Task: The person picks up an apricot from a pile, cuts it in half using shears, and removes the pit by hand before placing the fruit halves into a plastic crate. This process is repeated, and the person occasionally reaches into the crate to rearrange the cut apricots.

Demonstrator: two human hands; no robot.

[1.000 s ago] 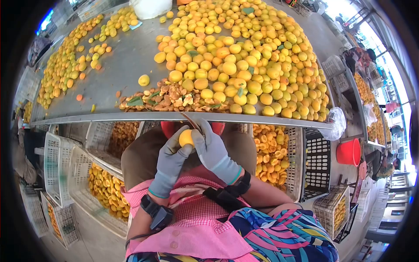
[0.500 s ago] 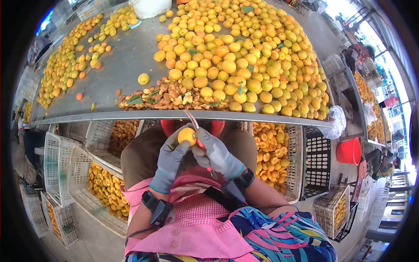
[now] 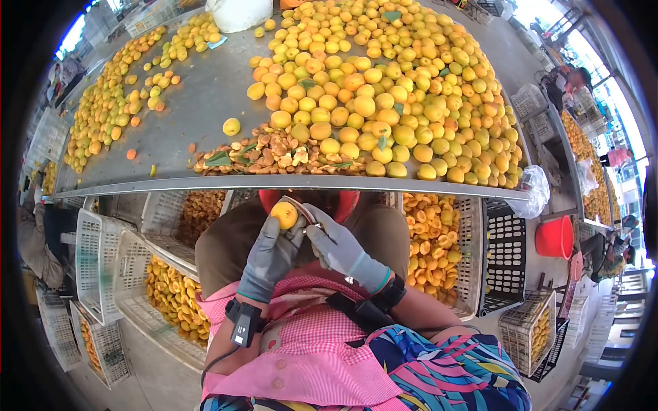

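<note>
Over my lap, my left hand (image 3: 267, 257) in a grey glove pinches a yellow-orange apricot (image 3: 284, 215) at its fingertips. My right hand (image 3: 340, 248), gloved too, is wrapped round a curved metal hand tool (image 3: 307, 209). The tool's curved end reaches the upper right side of the apricot; most of its handle is hidden in my palm. Just beyond my hands, a heap of brown apricot pits (image 3: 284, 153) lies along the near edge of the metal table (image 3: 185, 113). Whole apricots (image 3: 411, 103) cover the table's right half.
Crates with halved apricots (image 3: 175, 298) stand left of me, and another crate (image 3: 468, 257) is at my right. A black crate (image 3: 504, 257) and a red bucket (image 3: 554, 237) are farther right. A red container (image 3: 347, 202) sits under the table edge between my knees.
The tool has turned in my right hand, its curved end now lying against the apricot instead of pointing up past it. The left hand has tipped the apricot slightly left.
</note>
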